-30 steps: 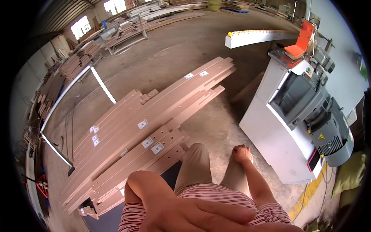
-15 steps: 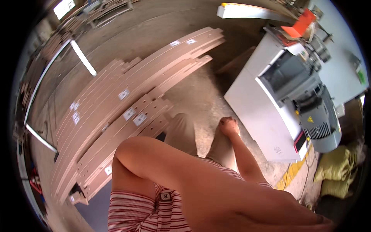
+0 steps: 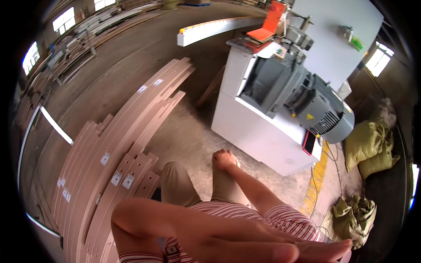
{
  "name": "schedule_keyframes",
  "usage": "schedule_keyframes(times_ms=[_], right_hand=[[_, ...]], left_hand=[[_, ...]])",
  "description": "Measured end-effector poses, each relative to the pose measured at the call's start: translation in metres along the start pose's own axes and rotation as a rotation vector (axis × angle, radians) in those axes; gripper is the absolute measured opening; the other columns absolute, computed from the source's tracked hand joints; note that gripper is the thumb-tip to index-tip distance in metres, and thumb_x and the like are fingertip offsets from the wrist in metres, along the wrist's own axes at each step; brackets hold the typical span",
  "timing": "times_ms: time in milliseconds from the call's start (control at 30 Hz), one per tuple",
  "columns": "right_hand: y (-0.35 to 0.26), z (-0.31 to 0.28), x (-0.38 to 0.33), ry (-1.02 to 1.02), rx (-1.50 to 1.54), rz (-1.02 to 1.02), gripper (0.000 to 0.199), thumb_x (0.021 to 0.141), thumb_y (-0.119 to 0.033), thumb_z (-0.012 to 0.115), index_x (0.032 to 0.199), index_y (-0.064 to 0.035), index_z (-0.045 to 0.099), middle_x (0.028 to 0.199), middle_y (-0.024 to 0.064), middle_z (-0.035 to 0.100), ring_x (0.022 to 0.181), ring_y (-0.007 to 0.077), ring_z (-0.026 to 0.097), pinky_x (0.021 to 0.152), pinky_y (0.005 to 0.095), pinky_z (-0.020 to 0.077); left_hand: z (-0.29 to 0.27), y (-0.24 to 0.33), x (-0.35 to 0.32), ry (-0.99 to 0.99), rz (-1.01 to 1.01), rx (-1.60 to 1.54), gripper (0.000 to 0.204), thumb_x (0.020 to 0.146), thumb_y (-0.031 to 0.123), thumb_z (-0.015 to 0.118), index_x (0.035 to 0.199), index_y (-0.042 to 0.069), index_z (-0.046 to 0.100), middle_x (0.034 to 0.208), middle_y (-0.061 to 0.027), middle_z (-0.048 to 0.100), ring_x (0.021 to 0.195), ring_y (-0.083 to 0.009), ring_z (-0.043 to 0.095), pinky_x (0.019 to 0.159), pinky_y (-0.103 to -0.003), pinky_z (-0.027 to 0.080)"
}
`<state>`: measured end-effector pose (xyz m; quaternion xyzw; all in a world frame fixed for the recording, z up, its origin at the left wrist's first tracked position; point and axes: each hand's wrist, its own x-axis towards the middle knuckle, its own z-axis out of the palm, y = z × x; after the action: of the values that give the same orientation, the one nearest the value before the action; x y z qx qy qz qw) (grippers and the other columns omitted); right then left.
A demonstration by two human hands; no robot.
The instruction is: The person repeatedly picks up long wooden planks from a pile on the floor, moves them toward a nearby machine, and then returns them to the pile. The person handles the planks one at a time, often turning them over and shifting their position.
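My bent left arm crosses in front of my striped shirt (image 3: 228,209). My left hand (image 3: 302,250) is close to the camera at the lower edge, its fingers stretched out toward the right and partly cut off; I see nothing held in it. My right hand (image 3: 224,159) rests on my right knee, in beige trousers (image 3: 226,186), with the fingers bent loosely over it and no object in view. Left of my legs lie long brown boards (image 3: 116,131) in stacks, with white labels and some drilled holes.
A white machine cabinet (image 3: 250,136) carrying a large grey motor (image 3: 320,109) stands ahead right. A red-edged phone (image 3: 309,142) lies on its corner. Yellow-green sacks (image 3: 366,144), a crumpled sack (image 3: 353,219) and cables lie at right. A white beam (image 3: 219,30) extends behind the cabinet.
My view has turned right, so the boards and machine sit further left and more sacks show. My left hand's fingers have come into view. My right hand stays on the knee.
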<state>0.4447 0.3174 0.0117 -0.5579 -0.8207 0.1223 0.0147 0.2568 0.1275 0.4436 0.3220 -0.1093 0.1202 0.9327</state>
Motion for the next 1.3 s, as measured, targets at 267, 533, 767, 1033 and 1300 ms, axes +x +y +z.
schedule_keyframes(times_ms=[267, 533, 767, 1033, 1300], right_hand=[[0.004, 0.001, -0.009, 0.044, 0.018, -0.027, 0.025, 0.086, -0.035, 0.058, 0.095, -0.0156, 0.071, 0.109, 0.0015, 0.068, 0.115, 0.0219, 0.055, 0.102, 0.04, 0.0378], [0.002, 0.011, 0.004, -0.037, -0.029, 0.025, 0.027, 0.084, -0.036, 0.059, 0.098, -0.017, 0.071, 0.107, 0.0026, 0.068, 0.115, 0.0224, 0.054, 0.101, 0.0413, 0.0373], [0.002, 0.01, 0.016, -0.056, 0.084, 0.283, 0.033, 0.083, -0.038, 0.062, 0.104, -0.0146, 0.072, 0.114, 0.0063, 0.068, 0.12, 0.0241, 0.056, 0.097, 0.046, 0.0454], [0.004, -0.018, 0.041, -0.464, 0.032, 0.247, 0.041, 0.087, -0.037, 0.057, 0.117, -0.0134, 0.07, 0.125, 0.0093, 0.066, 0.116, 0.0277, 0.062, 0.091, 0.0441, 0.0518], [0.004, -0.009, 0.029, -0.185, 0.118, 0.238, 0.034, 0.087, -0.037, 0.055, 0.105, -0.0125, 0.071, 0.109, 0.0135, 0.07, 0.107, 0.0303, 0.066, 0.096, 0.0442, 0.0473]], left_hand=[[-0.011, -0.025, -0.026, 0.231, 0.447, 0.187, 0.034, 0.099, 0.038, 0.049, 0.112, 0.008, 0.057, 0.124, -0.0147, 0.057, 0.124, -0.0312, 0.051, 0.105, -0.048, 0.039], [-0.251, -0.122, -0.172, 1.217, -0.048, 1.519, 0.048, 0.1, 0.029, 0.053, 0.138, 0.0, 0.046, 0.124, -0.0157, 0.062, 0.12, -0.0311, 0.055, 0.107, -0.042, 0.039], [-0.325, -0.203, -0.191, 1.439, -0.063, 1.704, 0.033, 0.087, 0.017, 0.065, 0.116, 0.004, 0.063, 0.111, -0.0183, 0.065, 0.108, -0.0356, 0.059, 0.094, -0.044, 0.046], [-0.328, -0.2, -0.201, 1.458, -0.013, 1.688, 0.019, 0.091, 0.014, 0.061, 0.106, 0.003, 0.066, 0.104, -0.0153, 0.068, 0.1, -0.0331, 0.063, 0.089, -0.041, 0.049], [-0.327, -0.198, -0.196, 1.504, 0.046, 1.641, 0.018, 0.092, 0.013, 0.059, 0.106, 0.004, 0.066, 0.097, -0.016, 0.069, 0.09, -0.0329, 0.066, 0.082, -0.041, 0.052]])
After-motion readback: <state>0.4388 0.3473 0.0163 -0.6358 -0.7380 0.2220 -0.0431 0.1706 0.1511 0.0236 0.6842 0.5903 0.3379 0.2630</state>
